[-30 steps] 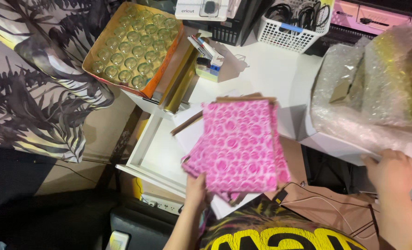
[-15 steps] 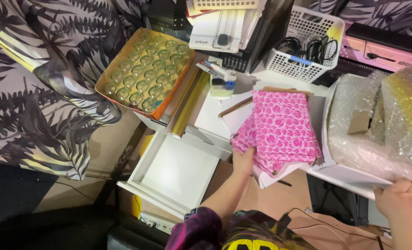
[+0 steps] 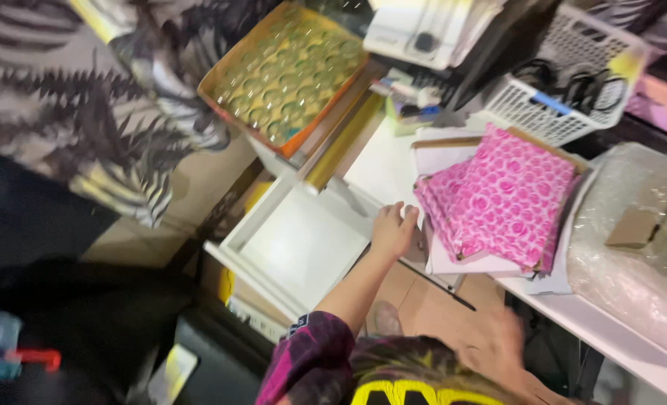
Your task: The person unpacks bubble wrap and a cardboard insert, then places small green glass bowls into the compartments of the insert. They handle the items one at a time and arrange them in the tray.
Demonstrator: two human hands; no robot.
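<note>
1. Pink rose-patterned sheets (image 3: 502, 199) lie in a stack on the white surface (image 3: 382, 161), just beside the left fingers (image 3: 401, 216), on their far side from the drawer.
2. Left hand (image 3: 392, 232): fingers loosely spread, flat at the surface edge, gripping nothing; touching or just short of the white paper (image 3: 453, 262) under the stack.
3. Right hand (image 3: 498, 345): low in view and blurred; cannot tell how its fingers stand.
4. Open white drawer (image 3: 300, 244) sits just beside the left fingers, opposite the stack.
5. Beyond the fingers: an orange tray of gold rounds (image 3: 288, 71), possibly foil cups, and a white basket (image 3: 566, 90).
6. Bubble wrap (image 3: 637, 247) lies past the stack.
</note>
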